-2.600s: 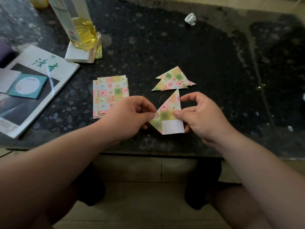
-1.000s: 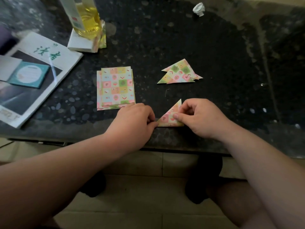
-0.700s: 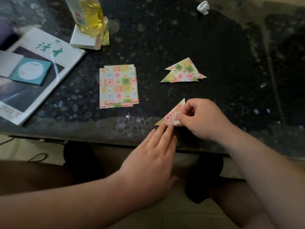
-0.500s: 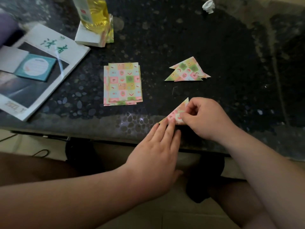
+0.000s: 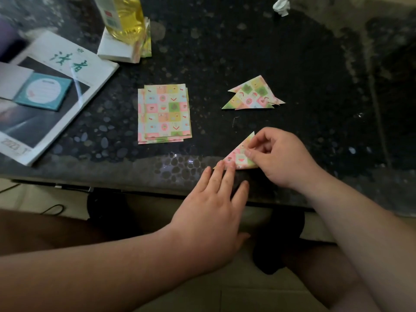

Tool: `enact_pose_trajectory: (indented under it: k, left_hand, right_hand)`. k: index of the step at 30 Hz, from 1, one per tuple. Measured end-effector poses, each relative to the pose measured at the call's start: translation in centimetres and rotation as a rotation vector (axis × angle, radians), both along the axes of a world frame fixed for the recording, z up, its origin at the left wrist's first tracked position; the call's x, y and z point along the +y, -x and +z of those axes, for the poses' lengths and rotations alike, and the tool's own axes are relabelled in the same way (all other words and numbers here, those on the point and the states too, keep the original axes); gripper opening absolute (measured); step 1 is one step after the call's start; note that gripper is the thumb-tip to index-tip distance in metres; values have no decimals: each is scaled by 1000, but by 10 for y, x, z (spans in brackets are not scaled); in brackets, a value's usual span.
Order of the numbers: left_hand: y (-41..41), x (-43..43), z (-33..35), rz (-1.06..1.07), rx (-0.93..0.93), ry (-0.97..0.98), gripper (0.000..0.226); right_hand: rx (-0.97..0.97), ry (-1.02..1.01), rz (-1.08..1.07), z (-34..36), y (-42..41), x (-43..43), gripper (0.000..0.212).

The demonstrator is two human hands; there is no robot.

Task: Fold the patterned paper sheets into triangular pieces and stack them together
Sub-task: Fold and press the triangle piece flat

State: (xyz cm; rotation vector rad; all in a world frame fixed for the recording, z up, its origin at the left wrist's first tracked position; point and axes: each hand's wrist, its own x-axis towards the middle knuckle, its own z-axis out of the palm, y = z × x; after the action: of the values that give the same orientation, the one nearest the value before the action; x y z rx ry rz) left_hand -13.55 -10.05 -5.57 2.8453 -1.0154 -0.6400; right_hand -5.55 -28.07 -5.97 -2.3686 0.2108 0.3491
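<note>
Folded triangle (image 5: 239,155) held flat at the near edge of the desk (image 5: 225,52) by the two hands.

In the head view, the triangle's left corner is pressed down by the straight fingertips of the left hand (image 5: 211,212), and nothing is gripped by it. The triangle's right part is pinched between the curled thumb and forefinger of the right hand (image 5: 279,156). A stack of flat patterned sheets (image 5: 165,113) is seen farther back to the left. A pile of finished triangles (image 5: 253,94) is laid beyond the right hand, apart from it. A magazine (image 5: 56,86), a bottle of yellow liquid (image 5: 123,16) and a crumpled white scrap (image 5: 281,5) are set farther off.
</note>
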Motion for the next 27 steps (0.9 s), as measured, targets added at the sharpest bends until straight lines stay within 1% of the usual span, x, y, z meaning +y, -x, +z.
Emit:
enact_pose_trajectory:
  k: [8,13,18,21,27]
  left_hand:
    - [0,-1,1,-15,3,-55,90]
    - [-1,2,-2,29,4,-36,97]
    - [-3,2,-4,42,13,-61,100]
    - [-6,3,-6,68,20,-28,97]
    - [-9,6,-10,92,-34,37,95]
  right_hand:
    - [-21,40,-5,2,1,1,14]
    - [-27,70,3,3,1,2,16]
    - [-19,87,16,3,1,2,15]
    - [-23,84,13,2,1,2,15]
    - [-13,87,33,3,1,0,13]
